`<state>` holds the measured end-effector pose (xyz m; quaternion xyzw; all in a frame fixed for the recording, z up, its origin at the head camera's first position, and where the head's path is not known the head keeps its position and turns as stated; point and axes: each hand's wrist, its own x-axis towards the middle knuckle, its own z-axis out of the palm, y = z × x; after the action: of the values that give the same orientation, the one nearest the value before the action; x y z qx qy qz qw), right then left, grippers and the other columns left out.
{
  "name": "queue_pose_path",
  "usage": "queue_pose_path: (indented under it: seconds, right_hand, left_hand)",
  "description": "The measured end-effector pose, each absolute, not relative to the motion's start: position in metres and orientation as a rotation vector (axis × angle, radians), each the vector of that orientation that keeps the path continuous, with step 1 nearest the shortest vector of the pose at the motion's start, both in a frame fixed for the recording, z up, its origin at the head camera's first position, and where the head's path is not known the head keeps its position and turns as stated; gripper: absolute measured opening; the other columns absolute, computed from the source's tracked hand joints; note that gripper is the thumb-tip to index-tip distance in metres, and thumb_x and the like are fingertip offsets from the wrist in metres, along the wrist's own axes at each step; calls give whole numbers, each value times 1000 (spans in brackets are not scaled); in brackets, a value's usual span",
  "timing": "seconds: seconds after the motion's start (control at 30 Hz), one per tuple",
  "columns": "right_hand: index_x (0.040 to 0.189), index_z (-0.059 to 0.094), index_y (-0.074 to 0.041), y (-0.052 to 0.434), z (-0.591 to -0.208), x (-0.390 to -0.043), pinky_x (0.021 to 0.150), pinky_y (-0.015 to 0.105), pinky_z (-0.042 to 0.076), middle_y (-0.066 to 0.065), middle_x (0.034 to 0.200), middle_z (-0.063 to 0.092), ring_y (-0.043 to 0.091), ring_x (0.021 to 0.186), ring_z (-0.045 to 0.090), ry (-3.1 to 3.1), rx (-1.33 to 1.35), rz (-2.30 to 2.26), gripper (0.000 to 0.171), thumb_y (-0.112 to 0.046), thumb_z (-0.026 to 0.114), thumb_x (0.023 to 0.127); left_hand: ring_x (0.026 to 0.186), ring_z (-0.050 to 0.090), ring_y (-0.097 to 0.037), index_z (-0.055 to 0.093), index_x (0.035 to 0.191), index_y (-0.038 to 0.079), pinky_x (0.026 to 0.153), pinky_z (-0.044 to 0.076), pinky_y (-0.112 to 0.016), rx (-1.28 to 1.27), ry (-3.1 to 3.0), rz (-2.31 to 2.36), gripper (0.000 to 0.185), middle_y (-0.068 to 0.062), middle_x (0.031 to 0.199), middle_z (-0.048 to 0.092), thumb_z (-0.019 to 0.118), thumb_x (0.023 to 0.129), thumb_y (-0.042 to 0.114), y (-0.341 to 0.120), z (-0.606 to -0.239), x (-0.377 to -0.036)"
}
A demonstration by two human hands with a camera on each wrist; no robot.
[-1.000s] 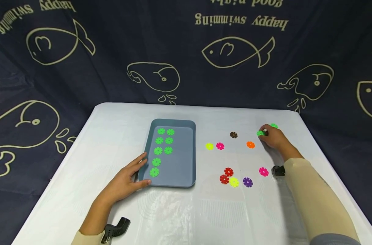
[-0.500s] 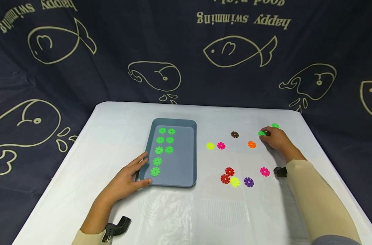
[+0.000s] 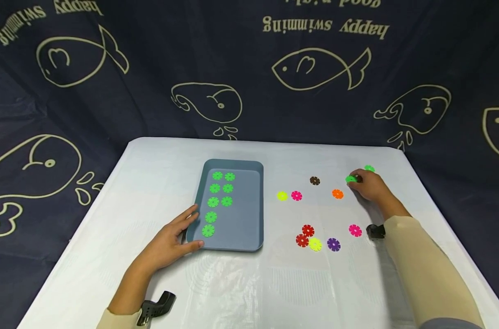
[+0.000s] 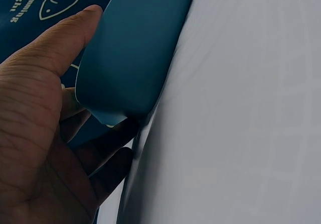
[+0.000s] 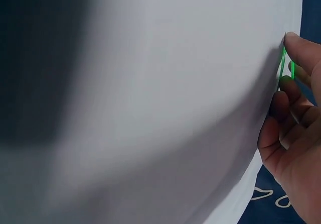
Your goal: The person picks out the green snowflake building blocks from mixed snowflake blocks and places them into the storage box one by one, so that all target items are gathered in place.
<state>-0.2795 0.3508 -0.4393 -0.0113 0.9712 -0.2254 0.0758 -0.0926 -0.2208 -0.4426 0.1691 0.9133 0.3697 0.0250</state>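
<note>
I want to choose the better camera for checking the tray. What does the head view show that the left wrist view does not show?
Only the head view shows the eight green discs lying inside the blue tray, the scattered coloured discs on the white table, and the right hand pinching a green disc. Only the left wrist view shows the tray's outer underside at its corner up close. Both show the left hand holding the tray's near corner.
</note>
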Motion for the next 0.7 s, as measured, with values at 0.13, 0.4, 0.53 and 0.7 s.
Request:
queue_pose_path:
  seconds: [0.13, 0.4, 0.53, 0.7]
  right_hand:
    - [128, 55, 4, 349, -438, -277, 101, 61, 38, 26, 112, 58, 40, 104, 51, 2941, -48, -692, 41, -22, 63, 97]
    - [128, 56, 3, 339, -429, -272, 88, 56, 46, 26, 112, 57, 40, 102, 53, 3010, -156, -755, 39, -20, 63, 97]
    - [129, 56, 3, 333, -425, -269, 82, 52, 48, 26, 113, 57, 40, 101, 55, 3021, -200, -790, 41, -22, 64, 98]
    - [128, 58, 4, 323, -420, -265, 80, 51, 48, 26, 112, 58, 39, 96, 58, 3043, -288, -829, 40, -20, 65, 97]
  left_hand:
    - [147, 25, -29, 43, 149, 0, 112, 30, -52, 523, 2820, 1148, 87, 2, 162, 25, 76, 85, 49, -221, -443, -92]
    - [147, 25, -29, 43, 149, 1, 112, 30, -53, 515, 2815, 1157, 86, 3, 163, 25, 76, 85, 48, -220, -443, -92]
    - [147, 25, -28, 43, 149, 1, 112, 30, -52, 513, 2814, 1157, 86, 3, 162, 25, 76, 85, 48, -221, -443, -92]
    - [147, 25, -29, 43, 149, 1, 112, 30, -52, 515, 2819, 1150, 86, 4, 162, 25, 76, 85, 49, -220, -443, -92]
